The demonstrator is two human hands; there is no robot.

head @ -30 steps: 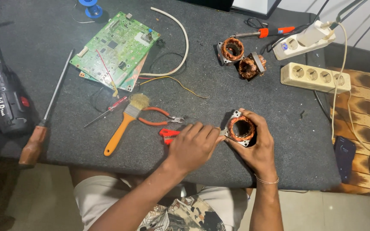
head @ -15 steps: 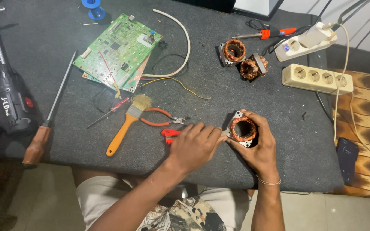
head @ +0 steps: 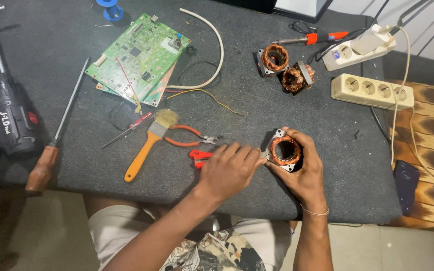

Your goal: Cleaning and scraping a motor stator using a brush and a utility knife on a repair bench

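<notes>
At the near edge of the grey mat (head: 327,195), the right hand (head: 305,173) is clamped around a stator (head: 285,150), a square metal frame with copper winding in a ring, held just above or on the mat, opening up toward the camera. The left hand (head: 227,168) is curled shut beside it, fingertips touching the stator's left edge; a red-handled tool (head: 198,156) pokes out from under this hand, and whether the hand grips it cannot be told. Just left lie orange-handled pliers (head: 189,136), a brush (head: 149,143) with an orange handle, and a small red screwdriver (head: 126,130). Farther left, a long screwdriver (head: 59,135) with a wooden handle lies beside a black drill (head: 13,123). Beyond the brush, 2 green circuit boards (head: 139,57) are stacked, with a white cable (head: 214,47) curving past them and a blue spool (head: 109,7) at the far edge. To the far right sit 2 more stators (head: 286,68), touching each other, a soldering iron (head: 310,39), and 2 power strips (head: 370,90), well apart from the hands.
</notes>
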